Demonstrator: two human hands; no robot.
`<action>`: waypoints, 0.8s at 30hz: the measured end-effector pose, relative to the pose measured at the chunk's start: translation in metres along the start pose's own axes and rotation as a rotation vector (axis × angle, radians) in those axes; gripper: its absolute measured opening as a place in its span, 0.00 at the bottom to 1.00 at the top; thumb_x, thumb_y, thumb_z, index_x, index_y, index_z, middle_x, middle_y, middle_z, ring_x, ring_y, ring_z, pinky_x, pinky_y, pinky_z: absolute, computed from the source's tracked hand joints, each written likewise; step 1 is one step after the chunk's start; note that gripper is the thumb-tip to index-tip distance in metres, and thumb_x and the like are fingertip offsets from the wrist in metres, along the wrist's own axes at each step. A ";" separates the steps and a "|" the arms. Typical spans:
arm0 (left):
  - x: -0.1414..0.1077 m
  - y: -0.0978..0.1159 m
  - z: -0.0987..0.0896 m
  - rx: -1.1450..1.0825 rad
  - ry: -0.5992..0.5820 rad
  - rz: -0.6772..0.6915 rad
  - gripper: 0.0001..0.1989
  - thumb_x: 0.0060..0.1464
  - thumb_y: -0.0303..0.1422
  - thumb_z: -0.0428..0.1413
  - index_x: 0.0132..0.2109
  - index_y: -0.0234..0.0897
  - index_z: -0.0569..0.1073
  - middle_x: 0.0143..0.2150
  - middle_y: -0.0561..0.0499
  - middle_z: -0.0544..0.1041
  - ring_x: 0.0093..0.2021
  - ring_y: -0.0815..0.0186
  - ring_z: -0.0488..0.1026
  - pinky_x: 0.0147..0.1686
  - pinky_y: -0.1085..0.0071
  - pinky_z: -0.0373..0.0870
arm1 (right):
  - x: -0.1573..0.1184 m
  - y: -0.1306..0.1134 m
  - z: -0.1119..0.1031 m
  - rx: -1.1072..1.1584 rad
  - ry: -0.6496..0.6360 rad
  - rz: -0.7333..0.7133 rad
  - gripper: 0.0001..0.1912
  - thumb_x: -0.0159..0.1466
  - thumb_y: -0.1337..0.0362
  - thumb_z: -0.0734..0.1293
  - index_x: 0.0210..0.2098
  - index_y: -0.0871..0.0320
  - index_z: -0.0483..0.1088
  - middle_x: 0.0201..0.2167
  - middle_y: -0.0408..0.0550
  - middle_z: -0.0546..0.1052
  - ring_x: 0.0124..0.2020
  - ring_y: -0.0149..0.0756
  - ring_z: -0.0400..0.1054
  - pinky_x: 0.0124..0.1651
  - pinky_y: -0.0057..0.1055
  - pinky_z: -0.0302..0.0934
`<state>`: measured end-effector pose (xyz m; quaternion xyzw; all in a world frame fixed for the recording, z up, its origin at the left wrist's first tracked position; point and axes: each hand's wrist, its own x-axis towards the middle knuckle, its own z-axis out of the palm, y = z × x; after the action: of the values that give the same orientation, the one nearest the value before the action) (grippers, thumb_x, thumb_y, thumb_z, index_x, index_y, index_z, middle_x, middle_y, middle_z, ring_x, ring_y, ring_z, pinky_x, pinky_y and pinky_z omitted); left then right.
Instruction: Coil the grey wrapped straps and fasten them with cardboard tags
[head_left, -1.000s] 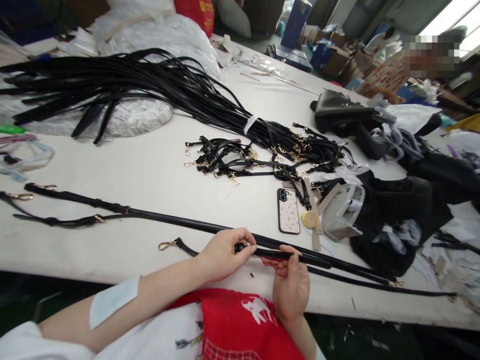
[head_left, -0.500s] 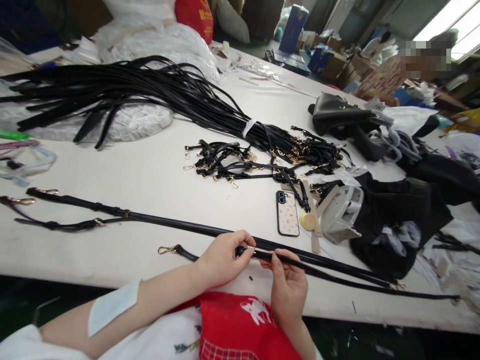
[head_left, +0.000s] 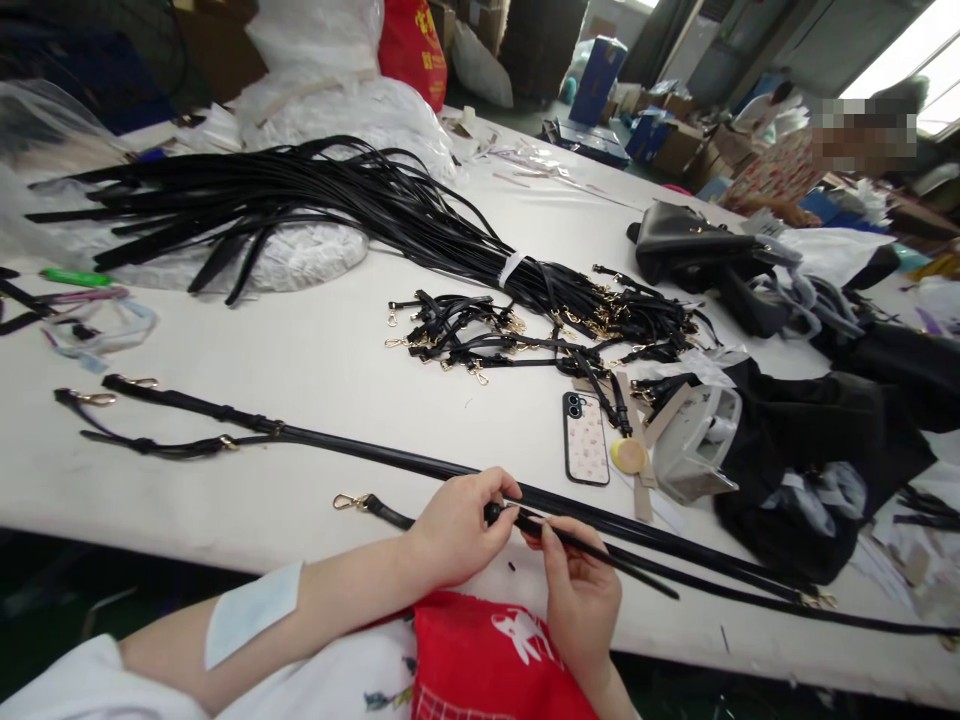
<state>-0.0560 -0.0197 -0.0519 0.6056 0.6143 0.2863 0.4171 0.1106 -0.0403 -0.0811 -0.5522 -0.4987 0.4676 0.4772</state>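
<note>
My left hand (head_left: 457,525) pinches a small black buckle piece on a thin black strap (head_left: 379,508) that ends in a gold clasp (head_left: 349,500) to the left. My right hand (head_left: 574,580) grips the same strap just to the right of it, fingertips at the buckle. The strap's free end runs off to the right over the table edge. A finished long black strap (head_left: 337,445) lies just beyond my hands, stretched across the white table (head_left: 300,350).
A bundle of long black straps (head_left: 337,195) lies at the back left, a pile of short clasp straps (head_left: 480,330) in the middle. A phone (head_left: 585,452), a grey tool (head_left: 697,440) and black bags (head_left: 690,245) sit right. Another person is at the far right.
My hands have stayed at the buckle; the strap's right part now slants down toward the table edge. The camera has shifted slightly left and back.
</note>
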 end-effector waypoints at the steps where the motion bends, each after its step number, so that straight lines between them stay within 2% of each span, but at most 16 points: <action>1: -0.001 0.000 0.001 0.009 0.013 -0.002 0.05 0.55 0.32 0.52 0.40 0.39 0.71 0.27 0.55 0.74 0.21 0.69 0.65 0.25 0.72 0.60 | -0.001 0.001 0.001 -0.023 -0.016 -0.021 0.08 0.62 0.60 0.70 0.38 0.58 0.73 0.35 0.50 0.79 0.34 0.40 0.77 0.38 0.34 0.73; 5: -0.004 0.002 0.002 0.005 0.021 0.026 0.06 0.57 0.31 0.50 0.40 0.38 0.71 0.31 0.51 0.76 0.26 0.66 0.70 0.29 0.71 0.62 | 0.002 -0.001 -0.002 -0.116 -0.083 -0.085 0.06 0.64 0.62 0.67 0.39 0.57 0.73 0.36 0.50 0.78 0.37 0.40 0.75 0.41 0.35 0.71; 9: -0.004 0.003 -0.006 -0.086 -0.073 0.066 0.08 0.53 0.33 0.55 0.42 0.38 0.70 0.33 0.51 0.76 0.30 0.65 0.70 0.30 0.71 0.63 | 0.020 -0.018 -0.009 -0.047 -0.089 -0.181 0.10 0.67 0.61 0.61 0.43 0.56 0.72 0.45 0.52 0.75 0.47 0.43 0.70 0.54 0.44 0.63; 11: -0.003 0.002 -0.010 -0.115 -0.122 0.052 0.07 0.51 0.31 0.56 0.40 0.37 0.72 0.32 0.52 0.76 0.30 0.66 0.70 0.29 0.72 0.63 | 0.028 -0.026 -0.010 0.071 -0.085 -0.182 0.11 0.68 0.60 0.61 0.46 0.55 0.70 0.46 0.51 0.74 0.45 0.41 0.69 0.54 0.45 0.61; 14: -0.002 -0.002 -0.014 -0.154 -0.150 0.030 0.06 0.52 0.31 0.55 0.38 0.36 0.73 0.32 0.52 0.76 0.30 0.66 0.70 0.29 0.73 0.63 | 0.034 -0.034 -0.008 0.164 -0.164 -0.141 0.17 0.70 0.53 0.56 0.50 0.54 0.67 0.39 0.48 0.72 0.34 0.36 0.66 0.47 0.40 0.63; 17: -0.005 -0.005 -0.013 -0.186 -0.133 0.034 0.07 0.52 0.33 0.57 0.38 0.36 0.74 0.33 0.52 0.77 0.32 0.66 0.71 0.30 0.74 0.64 | 0.037 -0.038 -0.005 0.048 -0.244 -0.165 0.26 0.70 0.46 0.48 0.43 0.55 0.69 0.33 0.46 0.68 0.33 0.36 0.63 0.41 0.35 0.62; 20: -0.008 -0.005 -0.012 -0.245 -0.118 0.028 0.07 0.51 0.33 0.58 0.37 0.36 0.74 0.34 0.52 0.77 0.33 0.66 0.72 0.32 0.74 0.65 | 0.042 -0.039 -0.008 -0.184 -0.341 -0.180 0.21 0.71 0.52 0.54 0.28 0.56 0.66 0.35 0.48 0.69 0.35 0.37 0.64 0.39 0.32 0.61; 24: -0.009 -0.003 -0.014 -0.301 -0.105 0.021 0.06 0.51 0.32 0.58 0.36 0.35 0.74 0.33 0.52 0.77 0.32 0.67 0.70 0.32 0.74 0.65 | 0.051 -0.037 -0.018 -0.285 -0.509 -0.215 0.19 0.69 0.58 0.58 0.24 0.57 0.66 0.42 0.52 0.72 0.45 0.40 0.67 0.47 0.34 0.62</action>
<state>-0.0708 -0.0265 -0.0463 0.5566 0.5356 0.3475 0.5316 0.1278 0.0111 -0.0448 -0.4225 -0.7183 0.4631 0.3016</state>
